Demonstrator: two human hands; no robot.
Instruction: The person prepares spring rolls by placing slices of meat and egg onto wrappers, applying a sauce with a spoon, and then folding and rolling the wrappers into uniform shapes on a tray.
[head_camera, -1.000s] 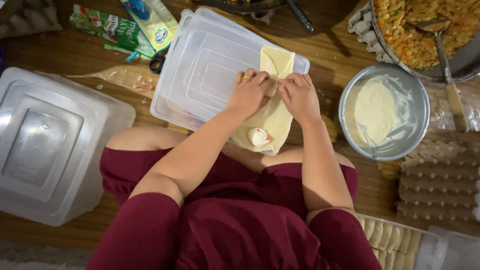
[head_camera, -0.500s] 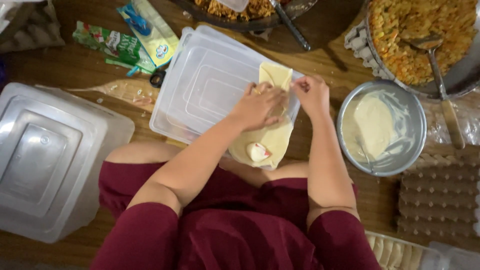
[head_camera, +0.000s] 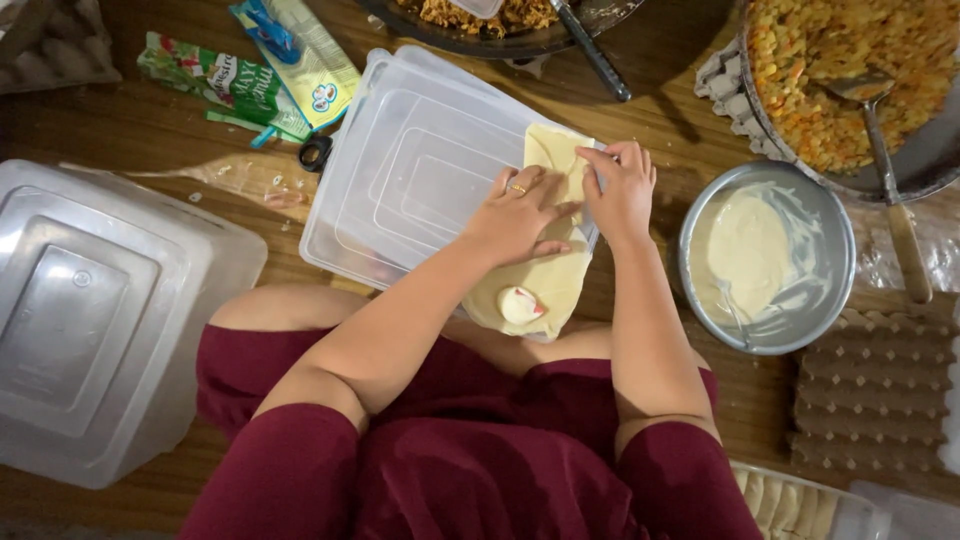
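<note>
A pale yellow wrapper sheet (head_camera: 548, 278) lies over the right end of a clear plastic lid (head_camera: 420, 170) on the wooden floor. My left hand (head_camera: 520, 215) presses flat on the sheet's middle, a ring on one finger. My right hand (head_camera: 622, 190) pinches the sheet's upper right edge at the lid's rim. A small white and pink lump (head_camera: 520, 304) sits on the sheet's near end, just above my knees.
A metal bowl of creamy batter (head_camera: 765, 258) stands right of my hands. A big pan of orange-yellow filling with a spoon (head_camera: 850, 80) is at top right. Egg trays (head_camera: 870, 385), a clear container (head_camera: 110, 310) on the left, and sachets (head_camera: 255, 65) lie around.
My hands have shifted up the sheet: the left now lies flatter across it and the right has moved to its upper right edge. The view has drifted slightly.
</note>
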